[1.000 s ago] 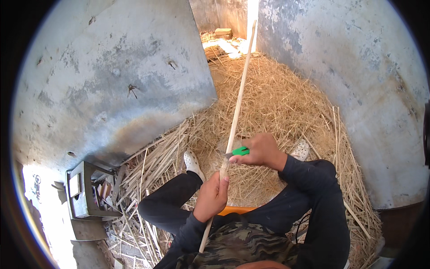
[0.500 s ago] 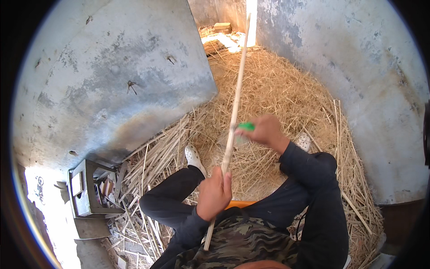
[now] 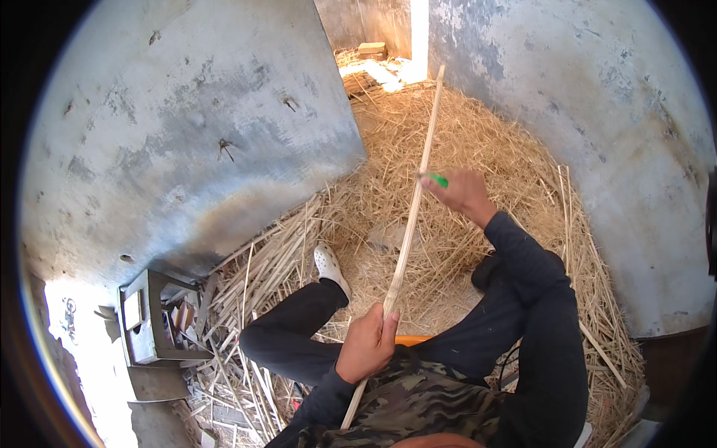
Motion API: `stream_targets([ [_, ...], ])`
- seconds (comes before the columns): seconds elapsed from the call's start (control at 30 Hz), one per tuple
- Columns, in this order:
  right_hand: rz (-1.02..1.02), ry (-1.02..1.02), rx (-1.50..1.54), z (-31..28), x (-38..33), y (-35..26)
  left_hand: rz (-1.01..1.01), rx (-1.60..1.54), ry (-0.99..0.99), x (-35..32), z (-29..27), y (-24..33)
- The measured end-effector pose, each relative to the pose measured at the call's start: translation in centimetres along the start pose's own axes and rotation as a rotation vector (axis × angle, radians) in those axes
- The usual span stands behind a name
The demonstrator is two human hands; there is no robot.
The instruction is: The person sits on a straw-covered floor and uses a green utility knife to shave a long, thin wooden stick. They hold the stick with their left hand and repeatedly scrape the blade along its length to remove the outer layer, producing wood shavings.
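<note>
A long pale wooden stick (image 3: 411, 224) slants up and away from my lap, its lower end beside my camouflage shirt. My left hand (image 3: 367, 343) is closed around its lower part, thumb lying along the wood. In my right hand (image 3: 464, 196) is a green-handled tool (image 3: 436, 180), gripped with the fingers wrapped round it. The tool's working end meets the stick in its upper half; its blade is too small and blurred to make out. Below the stick, shavings cover the ground.
Loose straw-like shavings (image 3: 470, 142) spread between two grey walls. Split sticks (image 3: 276, 254) lie at left, more along the right wall. A small wooden stool-like box (image 3: 146, 317) with odds and ends stands at left. A brick (image 3: 372, 48) rests far back.
My right hand and the green-handled tool have moved up and away along the stick. The stick's far end has tilted right and come lower; my left hand has shifted slightly right.
</note>
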State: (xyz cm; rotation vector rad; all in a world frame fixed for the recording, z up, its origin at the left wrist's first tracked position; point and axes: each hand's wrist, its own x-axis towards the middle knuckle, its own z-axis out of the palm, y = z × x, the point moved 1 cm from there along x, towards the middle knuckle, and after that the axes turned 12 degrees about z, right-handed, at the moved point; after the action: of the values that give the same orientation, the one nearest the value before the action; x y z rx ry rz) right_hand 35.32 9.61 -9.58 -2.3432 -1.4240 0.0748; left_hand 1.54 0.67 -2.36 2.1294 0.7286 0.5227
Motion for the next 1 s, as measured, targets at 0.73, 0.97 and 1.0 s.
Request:
stream_targets([
  [0.73,0.223,0.054,0.281,-3.5,3.1,5.8,-0.139,-0.171,-0.157,-4.2,-0.6,-0.8],
  [0.97,-0.343,-0.075,0.226,-3.1,-8.1,-6.2,-0.052,-0.084,0.031,2.3,-0.8,-0.4],
  [1.0,-0.347,-0.034,0.235,-3.0,-8.0,-6.2,-0.030,-0.080,0.044,2.6,-0.7,-0.5],
])
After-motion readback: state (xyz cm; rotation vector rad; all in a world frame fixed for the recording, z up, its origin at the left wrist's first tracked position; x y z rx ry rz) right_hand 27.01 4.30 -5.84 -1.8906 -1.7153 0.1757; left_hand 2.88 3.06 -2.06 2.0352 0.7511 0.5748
